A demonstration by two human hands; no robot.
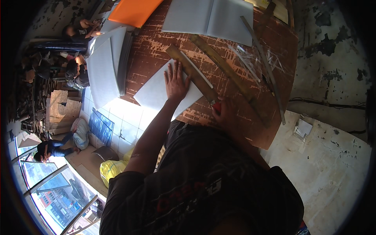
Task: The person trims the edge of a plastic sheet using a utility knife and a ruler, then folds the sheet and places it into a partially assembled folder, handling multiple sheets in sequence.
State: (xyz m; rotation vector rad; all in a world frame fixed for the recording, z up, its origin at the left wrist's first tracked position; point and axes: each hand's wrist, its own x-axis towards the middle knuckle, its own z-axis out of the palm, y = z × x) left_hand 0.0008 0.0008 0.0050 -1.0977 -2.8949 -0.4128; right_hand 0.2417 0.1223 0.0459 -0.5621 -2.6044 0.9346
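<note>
My left hand (pixel 177 83) lies flat with fingers spread on a white sheet (pixel 152 92), its fingertips at the edge of a brown, worn straightedge (pixel 194 74). The straightedge runs diagonally along the sheet's right side. A narrow white strip (pixel 200 73) shows just beyond it. My right hand (pixel 228 113) is closed around a red-handled cutter (pixel 217 106) at the near end of the straightedge. The cutter's blade is too small to make out, and shadow darkens most of that hand.
The brown tabletop (pixel 147 58) is heavily scored. On it lie a second long bar (pixel 227 70), a thin metal bar (pixel 266 68), clear offcuts (pixel 248 64), grey sheets (pixel 207 19), an orange sheet (pixel 135 11) and a white stack (pixel 105 62). Several people are at the left.
</note>
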